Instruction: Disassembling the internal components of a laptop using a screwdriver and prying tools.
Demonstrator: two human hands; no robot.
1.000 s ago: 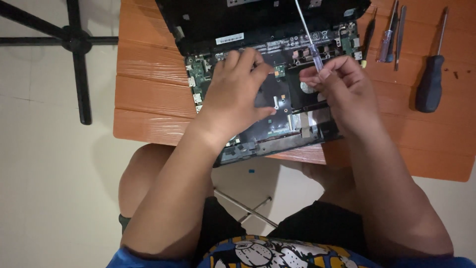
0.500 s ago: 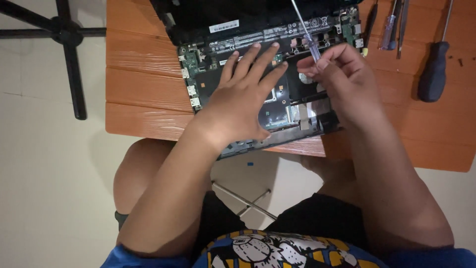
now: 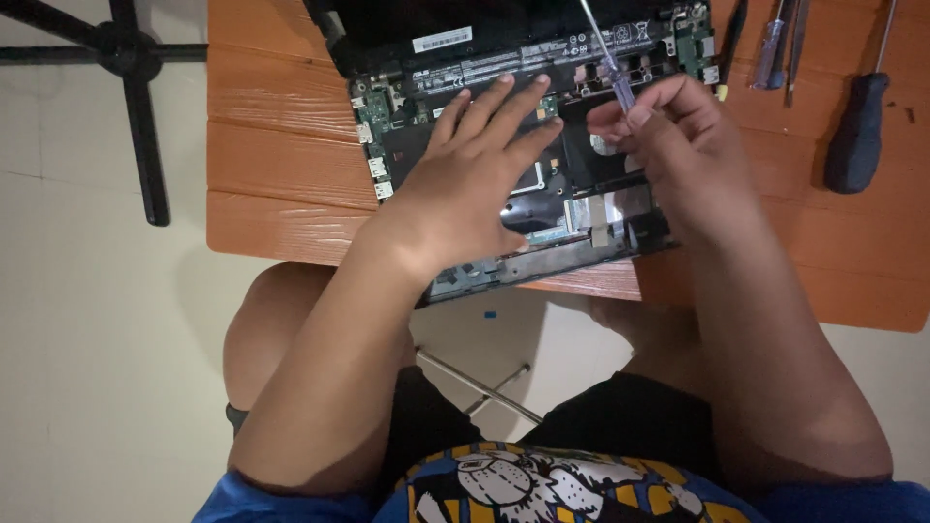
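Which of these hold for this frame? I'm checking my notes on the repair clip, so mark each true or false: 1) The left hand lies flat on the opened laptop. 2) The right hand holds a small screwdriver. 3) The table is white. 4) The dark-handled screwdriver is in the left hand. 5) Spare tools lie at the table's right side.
1) True: the left hand rests palm down, fingers spread, on the opened laptop.
2) True: the right hand pinches a small screwdriver.
3) False: the table is orange wood.
4) False: the dark-handled screwdriver lies on the table, untouched.
5) True: the spare tools lie there, beside the laptop.
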